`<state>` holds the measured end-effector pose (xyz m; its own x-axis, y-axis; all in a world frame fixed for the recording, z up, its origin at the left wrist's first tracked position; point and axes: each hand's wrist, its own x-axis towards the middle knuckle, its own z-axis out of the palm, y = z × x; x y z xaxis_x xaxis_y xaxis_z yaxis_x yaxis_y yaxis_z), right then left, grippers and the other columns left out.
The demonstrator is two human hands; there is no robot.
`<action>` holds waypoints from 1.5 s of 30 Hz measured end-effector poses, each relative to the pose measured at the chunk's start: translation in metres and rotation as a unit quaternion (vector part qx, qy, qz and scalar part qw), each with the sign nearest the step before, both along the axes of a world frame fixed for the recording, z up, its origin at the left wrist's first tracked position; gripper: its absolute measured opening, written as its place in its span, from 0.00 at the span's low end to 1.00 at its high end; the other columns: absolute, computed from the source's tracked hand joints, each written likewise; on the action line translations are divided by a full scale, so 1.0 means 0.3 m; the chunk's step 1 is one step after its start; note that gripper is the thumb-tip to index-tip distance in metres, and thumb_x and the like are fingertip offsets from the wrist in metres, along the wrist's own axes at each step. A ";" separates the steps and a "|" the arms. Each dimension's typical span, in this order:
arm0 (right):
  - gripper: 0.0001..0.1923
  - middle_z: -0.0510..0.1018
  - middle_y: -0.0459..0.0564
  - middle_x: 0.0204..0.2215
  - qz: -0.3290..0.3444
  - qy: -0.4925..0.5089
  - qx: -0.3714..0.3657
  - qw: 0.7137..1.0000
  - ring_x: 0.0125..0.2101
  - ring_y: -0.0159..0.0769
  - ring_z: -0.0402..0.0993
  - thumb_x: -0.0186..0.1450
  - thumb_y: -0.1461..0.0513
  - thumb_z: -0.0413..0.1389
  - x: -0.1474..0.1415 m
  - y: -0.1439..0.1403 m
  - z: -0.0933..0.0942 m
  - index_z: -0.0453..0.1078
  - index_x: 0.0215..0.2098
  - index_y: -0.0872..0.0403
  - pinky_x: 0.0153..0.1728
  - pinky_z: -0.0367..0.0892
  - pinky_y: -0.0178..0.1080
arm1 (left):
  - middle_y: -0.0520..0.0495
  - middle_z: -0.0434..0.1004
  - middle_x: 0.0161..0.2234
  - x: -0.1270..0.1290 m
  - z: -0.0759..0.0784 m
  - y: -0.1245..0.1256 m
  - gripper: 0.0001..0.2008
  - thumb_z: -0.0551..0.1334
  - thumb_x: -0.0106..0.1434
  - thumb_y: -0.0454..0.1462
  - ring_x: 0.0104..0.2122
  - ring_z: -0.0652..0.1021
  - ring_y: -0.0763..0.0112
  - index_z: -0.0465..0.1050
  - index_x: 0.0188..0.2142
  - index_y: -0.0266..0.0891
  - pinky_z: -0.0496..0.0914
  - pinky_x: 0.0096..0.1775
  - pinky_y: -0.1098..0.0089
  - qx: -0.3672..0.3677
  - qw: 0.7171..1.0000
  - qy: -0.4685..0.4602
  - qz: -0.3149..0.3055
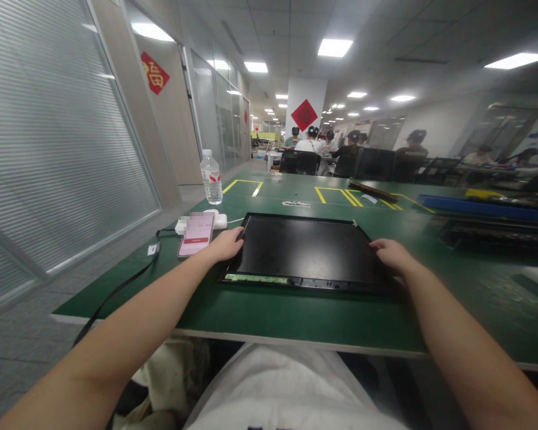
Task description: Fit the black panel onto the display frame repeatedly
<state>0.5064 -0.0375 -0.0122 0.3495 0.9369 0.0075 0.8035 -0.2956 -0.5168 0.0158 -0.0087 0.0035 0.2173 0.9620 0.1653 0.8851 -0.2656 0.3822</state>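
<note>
the left hand (228, 243) and right hand (392, 257) grasp a black display panel (307, 246) by its nine- and three-o'clock edges, on the green table (296, 319) at the wearer's twelve o'clock. a smartphone (197, 236) with illegible text lies at the panel's nine, a red-labelled water bottle (212, 182) at ten; farther off toward ten, a red diamond sign (155, 73) reads 福.

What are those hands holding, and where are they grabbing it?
A flat black screen panel: the left hand holds its left edge, the right hand its right edge.
</note>
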 end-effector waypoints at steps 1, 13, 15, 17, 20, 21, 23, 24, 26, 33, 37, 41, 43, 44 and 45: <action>0.27 0.83 0.55 0.41 0.001 0.001 0.006 1.000 0.41 0.42 0.79 0.51 0.73 0.53 0.005 0.003 -0.005 0.80 0.48 0.56 0.44 0.70 0.36 | 0.35 0.75 0.58 0.001 -0.002 0.000 0.24 0.56 0.66 0.33 0.58 0.75 0.53 0.68 0.61 0.36 0.66 0.59 0.61 -0.006 1.000 -0.001 -0.001; 0.20 0.83 0.55 0.35 -0.004 0.098 0.053 0.994 0.40 0.44 0.79 0.53 0.69 0.60 0.031 0.013 -0.051 0.82 0.43 0.53 0.41 0.73 0.39 | 0.40 0.81 0.52 -0.009 -0.008 -0.003 0.22 0.59 0.61 0.29 0.53 0.79 0.51 0.76 0.54 0.42 0.70 0.55 0.58 -0.030 0.989 -0.138 0.036; 0.20 0.83 0.54 0.35 -0.009 0.107 0.047 0.993 0.39 0.44 0.79 0.53 0.69 0.60 0.029 0.013 -0.047 0.82 0.43 0.52 0.40 0.73 0.39 | 0.42 0.82 0.50 -0.009 -0.014 0.001 0.21 0.61 0.57 0.28 0.51 0.79 0.52 0.78 0.50 0.42 0.70 0.55 0.58 -0.024 0.980 -0.193 0.036; 0.20 0.83 0.54 0.35 -0.017 0.113 0.042 0.993 0.39 0.44 0.79 0.53 0.70 0.59 0.028 0.015 -0.044 0.82 0.43 0.53 0.40 0.73 0.38 | 0.44 0.83 0.46 -0.004 -0.014 -0.001 0.21 0.63 0.55 0.27 0.48 0.81 0.55 0.79 0.47 0.42 0.73 0.51 0.60 -0.035 0.963 -0.264 0.035; 0.22 0.83 0.55 0.37 -0.032 0.120 0.030 0.992 0.39 0.42 0.79 0.53 0.71 0.57 0.028 0.015 -0.039 0.82 0.44 0.53 0.39 0.73 0.37 | 0.46 0.83 0.45 0.010 0.006 -0.017 0.21 0.63 0.53 0.27 0.40 0.83 0.61 0.75 0.47 0.41 0.77 0.41 0.65 -0.090 0.911 -0.401 0.022; 0.23 0.83 0.55 0.37 -0.037 0.124 0.025 0.991 0.38 0.42 0.79 0.53 0.72 0.56 0.028 0.015 -0.037 0.81 0.45 0.54 0.39 0.73 0.36 | 0.46 0.83 0.45 0.015 0.016 -0.024 0.21 0.63 0.53 0.27 0.37 0.83 0.63 0.74 0.47 0.41 0.78 0.38 0.67 -0.106 0.889 -0.444 0.020; 0.25 0.83 0.54 0.38 -0.045 0.138 0.016 0.989 0.38 0.40 0.80 0.54 0.72 0.55 0.027 0.014 -0.035 0.80 0.47 0.54 0.38 0.73 0.35 | 0.47 0.83 0.46 0.025 0.035 -0.036 0.22 0.63 0.53 0.26 0.31 0.82 0.67 0.72 0.47 0.42 0.77 0.33 0.68 -0.127 0.852 -0.507 0.016; 0.27 0.83 0.54 0.38 -0.050 0.147 0.013 0.988 0.37 0.39 0.80 0.53 0.73 0.54 0.026 0.013 -0.034 0.80 0.49 0.55 0.38 0.73 0.35 | 0.47 0.83 0.46 0.028 0.043 -0.040 0.22 0.63 0.52 0.26 0.30 0.82 0.68 0.72 0.46 0.42 0.77 0.32 0.68 -0.131 0.839 -0.528 0.023; 0.29 0.83 0.55 0.38 -0.059 0.165 0.009 0.984 0.35 0.39 0.80 0.53 0.74 0.53 0.023 0.013 -0.032 0.79 0.51 0.56 0.37 0.74 0.35 | 0.47 0.83 0.46 0.033 0.054 -0.045 0.22 0.64 0.52 0.25 0.28 0.82 0.69 0.71 0.46 0.41 0.77 0.30 0.69 -0.131 0.821 -0.554 0.046; 0.30 0.83 0.56 0.38 -0.056 0.202 0.005 0.978 0.32 0.37 0.80 0.53 0.74 0.53 0.015 0.011 -0.030 0.77 0.54 0.57 0.35 0.74 0.35 | 0.44 0.83 0.46 0.041 0.053 -0.039 0.22 0.65 0.54 0.23 0.31 0.83 0.69 0.72 0.48 0.38 0.78 0.34 0.69 -0.128 0.802 -0.576 0.091; 0.30 0.83 0.57 0.42 -0.047 0.178 0.013 0.983 0.33 0.37 0.80 0.53 0.74 0.53 0.016 0.013 -0.034 0.77 0.53 0.57 0.35 0.73 0.34 | 0.44 0.83 0.46 0.042 0.047 -0.032 0.21 0.66 0.54 0.24 0.35 0.83 0.66 0.73 0.47 0.39 0.78 0.36 0.67 -0.125 0.803 -0.574 0.097; 0.31 0.83 0.55 0.41 -0.027 0.167 0.009 0.986 0.35 0.36 0.80 0.55 0.73 0.51 0.016 0.014 -0.040 0.76 0.55 0.57 0.33 0.72 0.32 | 0.45 0.83 0.45 0.046 0.049 -0.031 0.23 0.66 0.54 0.24 0.33 0.83 0.67 0.73 0.49 0.40 0.78 0.37 0.67 -0.118 0.798 -0.581 0.108; 0.30 0.83 0.55 0.39 -0.011 0.171 0.014 0.985 0.35 0.36 0.79 0.56 0.73 0.51 0.013 0.011 -0.040 0.76 0.55 0.57 0.33 0.72 0.32 | 0.47 0.84 0.39 0.049 0.055 -0.035 0.25 0.64 0.56 0.24 0.29 0.82 0.69 0.72 0.52 0.40 0.78 0.34 0.68 -0.127 0.791 -0.586 0.122; 0.29 0.83 0.55 0.38 -0.005 0.169 0.017 0.985 0.35 0.36 0.79 0.56 0.72 0.51 0.010 0.009 -0.040 0.76 0.55 0.57 0.33 0.71 0.32 | 0.48 0.83 0.35 0.051 0.059 -0.038 0.27 0.64 0.56 0.24 0.26 0.81 0.69 0.71 0.55 0.40 0.78 0.32 0.69 -0.136 0.787 -0.588 0.130; 0.28 0.83 0.55 0.38 -0.001 0.164 0.019 0.986 0.35 0.36 0.79 0.57 0.72 0.52 0.007 0.007 -0.039 0.76 0.55 0.56 0.34 0.71 0.32 | 0.49 0.83 0.31 0.053 0.063 -0.041 0.28 0.64 0.57 0.24 0.24 0.81 0.69 0.69 0.57 0.39 0.78 0.30 0.69 -0.148 0.782 -0.590 0.138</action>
